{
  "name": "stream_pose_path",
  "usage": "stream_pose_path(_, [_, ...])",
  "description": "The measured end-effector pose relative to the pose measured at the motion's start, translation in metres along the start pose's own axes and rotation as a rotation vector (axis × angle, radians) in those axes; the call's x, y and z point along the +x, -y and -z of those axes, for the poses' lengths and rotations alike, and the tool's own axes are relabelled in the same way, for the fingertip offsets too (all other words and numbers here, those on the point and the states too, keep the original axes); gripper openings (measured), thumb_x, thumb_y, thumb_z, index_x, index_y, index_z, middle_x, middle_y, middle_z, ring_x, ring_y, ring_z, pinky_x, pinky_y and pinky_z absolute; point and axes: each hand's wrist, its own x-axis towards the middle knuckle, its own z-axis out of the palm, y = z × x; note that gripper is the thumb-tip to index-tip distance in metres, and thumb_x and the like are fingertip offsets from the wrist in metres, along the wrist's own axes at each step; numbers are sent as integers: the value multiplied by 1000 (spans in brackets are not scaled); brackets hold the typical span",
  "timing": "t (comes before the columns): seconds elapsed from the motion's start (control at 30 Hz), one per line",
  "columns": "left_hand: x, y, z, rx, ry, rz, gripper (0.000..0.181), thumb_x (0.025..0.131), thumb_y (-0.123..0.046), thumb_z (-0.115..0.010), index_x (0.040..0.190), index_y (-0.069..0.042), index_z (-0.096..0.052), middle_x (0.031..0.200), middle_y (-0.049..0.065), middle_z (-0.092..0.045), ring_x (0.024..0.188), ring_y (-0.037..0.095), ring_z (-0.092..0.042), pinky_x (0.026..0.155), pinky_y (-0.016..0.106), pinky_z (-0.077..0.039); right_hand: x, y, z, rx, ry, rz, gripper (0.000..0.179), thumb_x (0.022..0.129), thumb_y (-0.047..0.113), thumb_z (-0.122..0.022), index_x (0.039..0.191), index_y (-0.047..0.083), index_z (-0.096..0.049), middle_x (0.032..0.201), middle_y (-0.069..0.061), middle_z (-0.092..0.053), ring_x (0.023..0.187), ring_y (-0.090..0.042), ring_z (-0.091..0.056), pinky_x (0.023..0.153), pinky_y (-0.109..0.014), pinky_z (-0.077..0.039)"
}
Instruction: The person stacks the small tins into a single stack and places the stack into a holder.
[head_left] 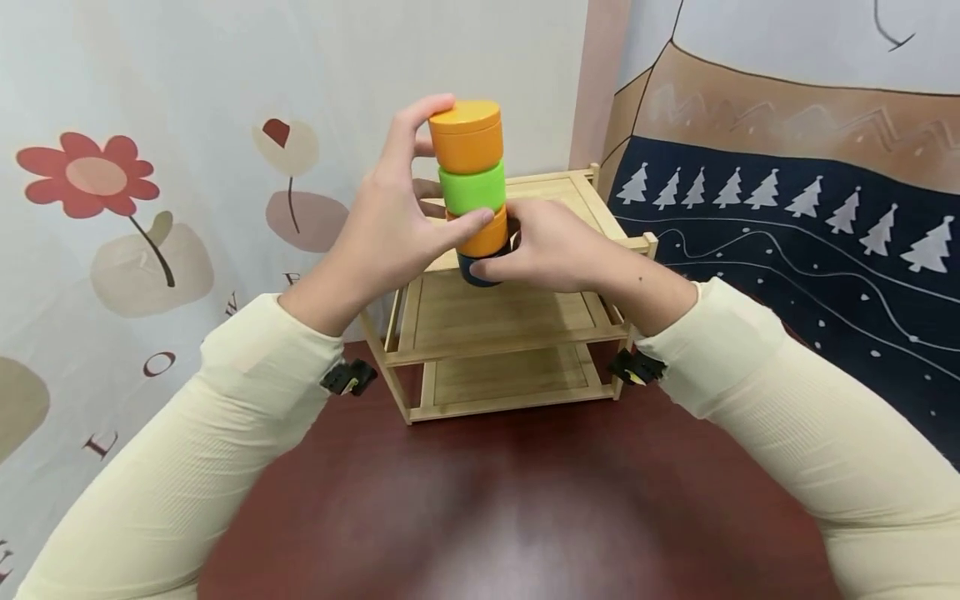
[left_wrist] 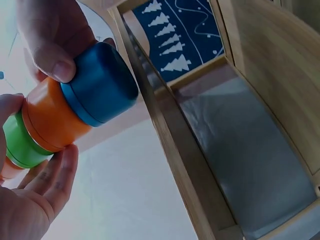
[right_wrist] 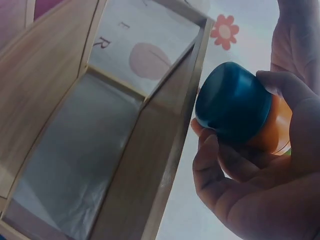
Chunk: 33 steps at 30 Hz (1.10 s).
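Both hands hold an upright, slightly tilted stack of small round containers above the wooden shelf. From the top come an orange container (head_left: 467, 137), a green container (head_left: 474, 188), a second orange container (head_left: 486, 237) and a dark blue container (left_wrist: 100, 84) at the bottom. My left hand (head_left: 393, 221) grips the stack from the left, a finger at the top orange rim and the thumb across the lower orange container. My right hand (head_left: 558, 246) pinches the blue container, its thumb on the near side. In the right wrist view, the blue container (right_wrist: 234, 102) shows its rounded base.
Behind and below the hands stands a light wooden tiered shelf (head_left: 498, 343) on a dark red table (head_left: 525, 500). A white wall cloth with printed flowers (head_left: 97, 177) hangs at the left, a navy cloth with white trees (head_left: 795, 242) at the right.
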Motion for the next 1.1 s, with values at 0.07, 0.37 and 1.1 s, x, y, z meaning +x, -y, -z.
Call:
stream_pose_path(0.07, [4, 2, 0, 2, 7, 6, 90, 83, -20, -81, 152, -26, -24, 133, 9, -52, 94, 18, -73, 80, 26, -59, 4, -1, 0, 9, -6, -5, 48, 84, 32, -76, 124, 12, -59, 109, -3, -69, 96, -19, -62, 88, -34, -48])
stream_pose_path(0.37, [20, 11, -2, -24, 24, 73, 90, 84, -21, -80, 152, -29, -22, 134, 11, -51, 98, 23, -73, 84, 30, -59, 17, -9, 3, 18, -6, -33, 47, 86, 31, -75, 125, 12, -59, 111, -4, -69, 98, -18, -62, 91, -34, -47])
stream_pose_path(1.1, [16, 12, -6, 180, -20, 20, 104, 89, -40, -73, 161, -31, 2, 166, -4, -21, 151, 7, -25, 122, 38, -24, -8, -21, 7, -109, -208, -29, 65, 96, 41, -61, 149, 6, -45, 150, -13, -51, 134, -30, -51, 111, -45, -41])
